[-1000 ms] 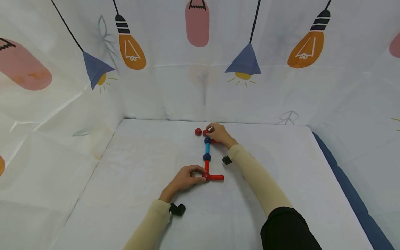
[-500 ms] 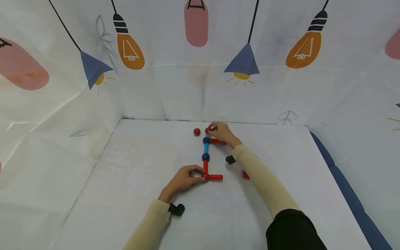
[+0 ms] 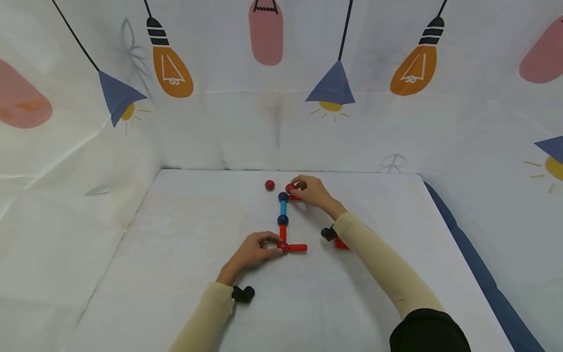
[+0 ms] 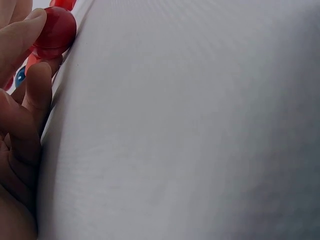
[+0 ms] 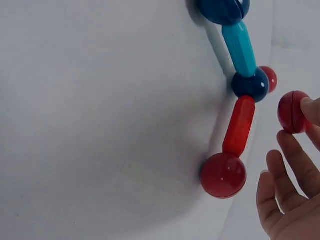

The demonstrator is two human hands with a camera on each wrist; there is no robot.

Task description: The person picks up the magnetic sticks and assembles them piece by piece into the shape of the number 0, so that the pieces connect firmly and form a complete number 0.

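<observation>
Several balls and rods form a chain on the white table. In the head view, my left hand [image 3: 252, 252] pinches the red ball [image 3: 283, 247] at its near end. From that ball run one red rod [image 3: 298, 248] to the right and another up to a dark blue ball [image 3: 283, 220]. A light blue rod [image 3: 283, 208] links it to a farther dark blue ball [image 3: 283, 196]. My right hand [image 3: 311, 191] pinches a separate red ball [image 3: 290, 188] just beyond it. In the right wrist view, a red rod [image 5: 239, 126] ends in another red ball [image 5: 223, 175].
A loose red ball [image 3: 270, 185] lies near the table's back edge. A red piece [image 3: 342, 244], partly hidden, lies by my right sleeve [image 3: 378, 259]. A patterned white sheet [image 3: 237, 132] hangs behind the table [image 3: 198, 220].
My right hand has moved its red ball to the right, away from the loose red ball. The red piece has come into view beside the right sleeve. My left hand stays on its ball.
</observation>
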